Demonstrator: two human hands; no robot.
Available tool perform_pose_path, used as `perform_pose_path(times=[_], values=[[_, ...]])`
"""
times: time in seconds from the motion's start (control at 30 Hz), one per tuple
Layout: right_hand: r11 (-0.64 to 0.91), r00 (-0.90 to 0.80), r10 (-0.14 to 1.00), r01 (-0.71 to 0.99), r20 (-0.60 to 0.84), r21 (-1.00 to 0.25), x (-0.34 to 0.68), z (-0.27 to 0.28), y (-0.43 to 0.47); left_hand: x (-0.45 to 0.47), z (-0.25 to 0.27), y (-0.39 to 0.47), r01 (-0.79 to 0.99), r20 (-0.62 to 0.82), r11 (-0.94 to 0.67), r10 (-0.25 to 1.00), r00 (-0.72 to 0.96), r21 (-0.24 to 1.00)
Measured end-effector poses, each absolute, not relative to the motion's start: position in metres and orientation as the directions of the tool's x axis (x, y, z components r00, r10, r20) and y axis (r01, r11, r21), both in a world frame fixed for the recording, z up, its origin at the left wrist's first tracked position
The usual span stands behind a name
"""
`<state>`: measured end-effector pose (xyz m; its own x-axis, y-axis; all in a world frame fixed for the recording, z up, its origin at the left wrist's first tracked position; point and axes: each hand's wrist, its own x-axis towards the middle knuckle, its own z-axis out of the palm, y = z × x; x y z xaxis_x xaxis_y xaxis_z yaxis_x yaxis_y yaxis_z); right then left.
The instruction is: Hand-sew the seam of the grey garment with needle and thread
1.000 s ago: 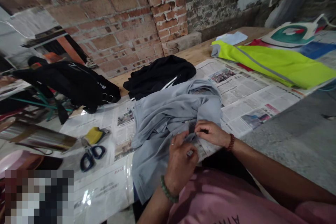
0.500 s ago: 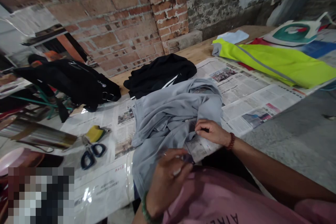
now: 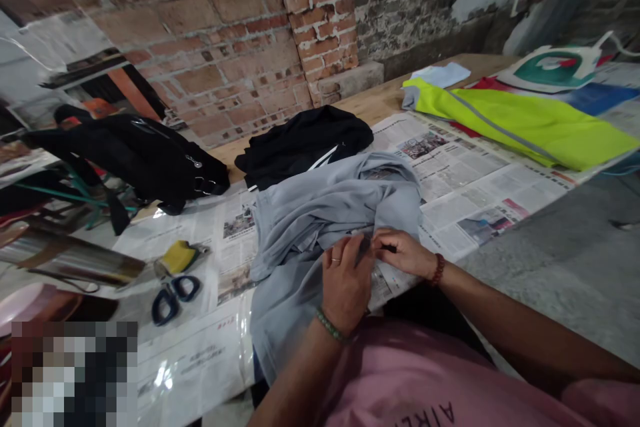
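Note:
A crumpled grey garment [image 3: 300, 213] lies on the newspaper-covered table, its near part hanging over the front edge. My left hand [image 3: 347, 280], with a ring and a green bead bracelet, is closed at the garment's near right side. A small dark object [image 3: 362, 250] shows between its fingers; its kind is unclear. Close beside it, my right hand [image 3: 404, 253], with a brown bead bracelet, is pinched at the garment's edge. Whatever sits between its fingertips is too small to make out. The fingertips of both hands nearly meet.
Blue-handled scissors [image 3: 175, 293] and a yellow object [image 3: 179, 257] lie left. Behind are a black garment [image 3: 305, 140] and a black bag [image 3: 135, 160]. A metal flask [image 3: 70, 257] stands at far left. Rightward lie a neon-yellow garment [image 3: 520, 123] and an iron [image 3: 555, 70].
My left hand has moved up and away from my body, over to the fingertips of my right hand. The right hand has stayed almost in place at the grey garment.

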<state>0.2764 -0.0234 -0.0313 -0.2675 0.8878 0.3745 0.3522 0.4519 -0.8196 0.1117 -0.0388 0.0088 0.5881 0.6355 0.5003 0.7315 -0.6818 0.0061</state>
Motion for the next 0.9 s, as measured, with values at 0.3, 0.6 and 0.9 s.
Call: perform_pose_path(times=[0.3,0.6,0.9], values=[[0.455,-0.270,0.886,0.356,0.376,-0.816,0.277,-0.032,-0.022,0.115,0.005,-0.035,0.742,0.566,-0.667,0.640,0.520,0.074],[0.448,-0.272,0.890,0.373,0.365,-0.813,0.277,-0.029,-0.023,0.118,0.015,-0.049,0.715,0.450,-0.647,0.739,0.502,0.266],[0.449,-0.266,0.889,0.342,0.373,-0.825,0.278,-0.026,-0.024,0.084,0.040,-0.094,0.443,0.263,-0.804,0.562,0.784,0.397]])
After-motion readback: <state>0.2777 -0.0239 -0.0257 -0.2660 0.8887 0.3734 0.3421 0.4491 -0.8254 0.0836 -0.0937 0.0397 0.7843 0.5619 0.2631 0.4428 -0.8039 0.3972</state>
